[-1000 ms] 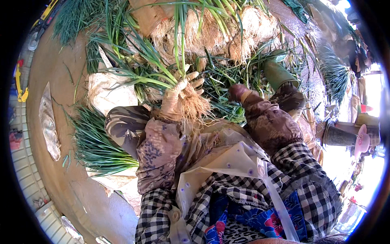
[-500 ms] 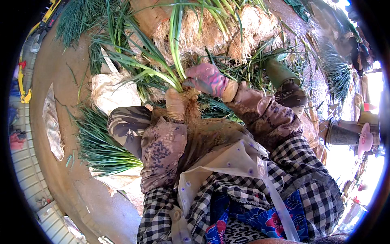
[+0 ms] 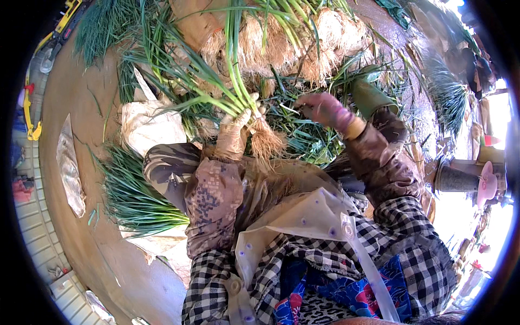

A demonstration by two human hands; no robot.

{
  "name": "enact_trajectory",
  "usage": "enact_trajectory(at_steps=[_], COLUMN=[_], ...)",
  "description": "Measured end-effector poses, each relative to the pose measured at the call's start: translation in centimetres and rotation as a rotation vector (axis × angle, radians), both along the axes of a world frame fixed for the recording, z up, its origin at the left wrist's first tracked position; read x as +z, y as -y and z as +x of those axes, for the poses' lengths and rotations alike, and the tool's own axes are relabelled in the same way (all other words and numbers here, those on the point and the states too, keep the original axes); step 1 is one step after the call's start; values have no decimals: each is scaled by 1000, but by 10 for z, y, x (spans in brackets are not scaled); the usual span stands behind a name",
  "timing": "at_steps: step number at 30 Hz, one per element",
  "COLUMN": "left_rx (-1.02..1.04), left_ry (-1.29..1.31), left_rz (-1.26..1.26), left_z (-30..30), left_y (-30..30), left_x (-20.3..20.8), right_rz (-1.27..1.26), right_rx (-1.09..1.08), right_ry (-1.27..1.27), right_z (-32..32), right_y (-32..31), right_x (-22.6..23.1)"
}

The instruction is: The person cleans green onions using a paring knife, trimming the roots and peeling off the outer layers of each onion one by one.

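A small bunch of green onions (image 3: 237,89) stands over my lap, leaves up and away from me, brown stringy roots (image 3: 266,142) hanging toward me. My gloved left hand (image 3: 234,131) is closed around its pale stems, just above the roots. To the right, apart from the bunch, my right hand (image 3: 329,112) in a pink patterned glove hovers over loose green leaves (image 3: 309,138). Motion smears its fingers, and whether anything is between them I cannot make out.
Rooted green onions (image 3: 271,43) lie heaped ahead. Another bundle of green leaves (image 3: 141,192) rests at left by my knee, near a pale sack-like block (image 3: 151,122). My green boot (image 3: 372,97) is at right. A dark bucket (image 3: 455,177) stands farther right, and a clear apron (image 3: 292,216) covers my lap.
My right hand has left the stems and moved right, over the loose leaves. My left hand keeps the bunch, whose roots have swung to the right.
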State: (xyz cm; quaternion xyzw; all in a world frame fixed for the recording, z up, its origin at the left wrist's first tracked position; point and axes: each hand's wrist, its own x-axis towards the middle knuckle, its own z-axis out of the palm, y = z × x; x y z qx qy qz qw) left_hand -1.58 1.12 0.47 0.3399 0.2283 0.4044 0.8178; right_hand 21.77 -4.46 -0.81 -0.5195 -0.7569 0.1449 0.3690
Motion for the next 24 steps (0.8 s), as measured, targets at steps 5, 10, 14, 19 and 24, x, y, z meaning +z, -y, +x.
enact_trajectory(at_steps=[5, 10, 14, 19, 24], left_rx=[75, 144, 155, 106, 145], left_ry=[-165, -426, -492, -182, 115], left_rz=[-14, -9, 95, -140, 41], left_z=[-2, -6, -2, 2, -16], left_y=[-1, 1, -1, 0, -24], left_x=[-12, -14, -29, -28, -14], right_rz=[-470, 7, -267, -510, -273], right_rx=[50, 28, -160, -194, -266], right_ry=[-528, -297, -540, -994, -1205], right_z=[-35, -92, -100, -94, -76], right_y=[-17, -44, -36, -29, -25], right_x=[25, 10, 7, 27, 46])
